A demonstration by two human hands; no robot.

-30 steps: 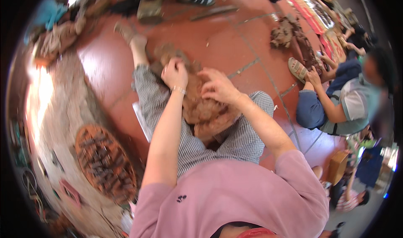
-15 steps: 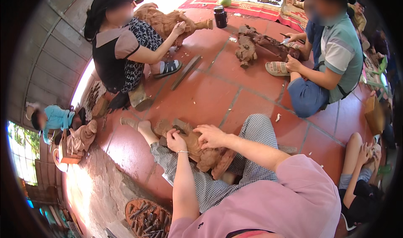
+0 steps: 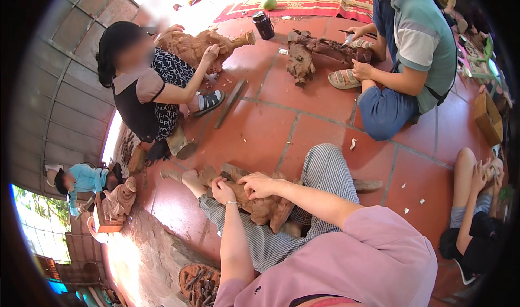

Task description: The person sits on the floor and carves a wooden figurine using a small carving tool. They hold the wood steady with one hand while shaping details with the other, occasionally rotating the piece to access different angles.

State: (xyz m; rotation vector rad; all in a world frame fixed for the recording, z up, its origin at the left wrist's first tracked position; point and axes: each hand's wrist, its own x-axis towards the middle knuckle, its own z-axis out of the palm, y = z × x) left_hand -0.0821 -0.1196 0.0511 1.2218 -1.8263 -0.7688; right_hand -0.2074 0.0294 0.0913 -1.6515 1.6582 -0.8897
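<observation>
A brown wooden carving (image 3: 266, 209) lies across my lap, between my legs in checked trousers. My left hand (image 3: 223, 192) is closed at its far left part; what its fingers grip is hidden. Just to the right, my right hand (image 3: 259, 185) reaches over the carving with its fingers stretched toward the left hand and touching the wood. I see nothing held in it. Beyond both hands a flat grey-brown end of wood (image 3: 234, 171) sticks up.
A round basket of carving tools (image 3: 199, 285) sits at lower left. Across the tiled floor (image 3: 265, 125), one person handles a large carving (image 3: 203, 46); another sits by a dark carved piece (image 3: 300, 63). A wooden bar (image 3: 230, 104) and a black flask (image 3: 264, 25) stand or lie between them.
My right hand has come down to the left along the carving, closer to my left hand. The whole view has shifted slightly. My left hand stays at the carving's left part.
</observation>
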